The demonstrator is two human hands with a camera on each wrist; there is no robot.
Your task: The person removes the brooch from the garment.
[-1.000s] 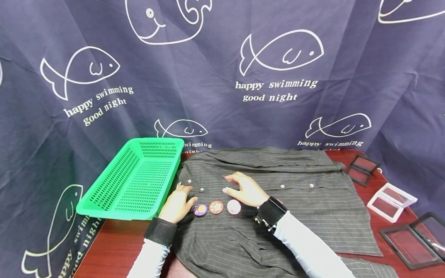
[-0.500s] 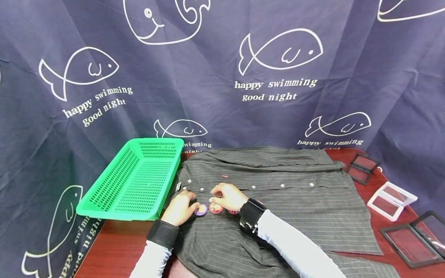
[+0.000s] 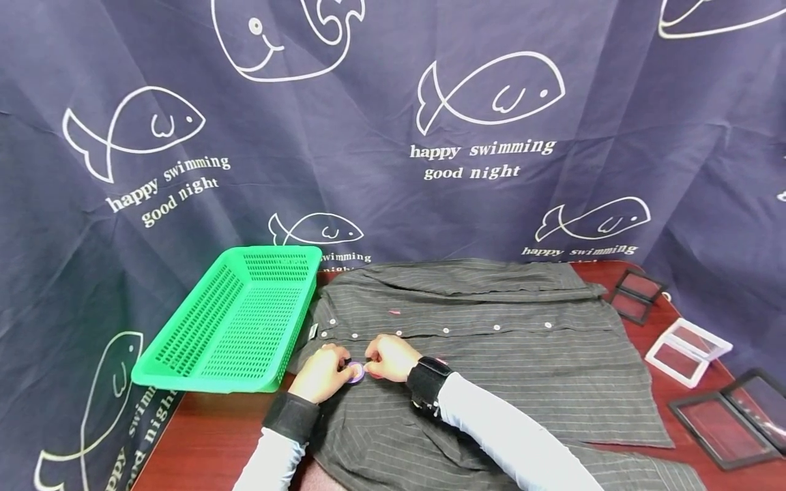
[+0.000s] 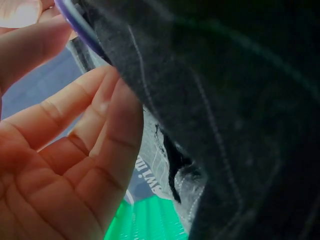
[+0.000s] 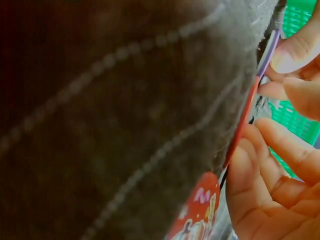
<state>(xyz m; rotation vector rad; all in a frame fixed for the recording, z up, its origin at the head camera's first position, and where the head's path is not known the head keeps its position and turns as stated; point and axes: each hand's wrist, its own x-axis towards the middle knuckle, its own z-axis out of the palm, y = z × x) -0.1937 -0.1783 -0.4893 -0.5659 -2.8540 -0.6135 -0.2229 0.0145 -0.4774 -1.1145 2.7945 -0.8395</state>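
A round purple-rimmed badge [image 3: 355, 372] lies on the dark pinstriped shirt [image 3: 491, 389] in the head view. My left hand [image 3: 322, 375] pinches it from the left, the thumb pressing its face. My right hand [image 3: 394, 356] has curled fingers, with thumb and fingertip at the badge's right edge. In the right wrist view the purple badge [image 5: 268, 55] appears edge-on. Just below it, a red badge [image 5: 243, 120] meets my other right fingers; a second red badge [image 5: 197, 212] shows lettering. My right hand covers most of the red badges in the head view.
A green plastic basket [image 3: 236, 320] stands left of the shirt. Along the right side of the red-brown table [image 3: 202, 429] lie open framed cases: a small black one [image 3: 637, 296], a white one [image 3: 688, 351] and a larger black one [image 3: 727, 419]. A patterned dark-blue curtain [image 3: 368, 136] hangs behind.
My right hand has come left and down across the shirt, passing over the pink and red badges to the purple badge. My left hand has shifted slightly right onto the purple badge.
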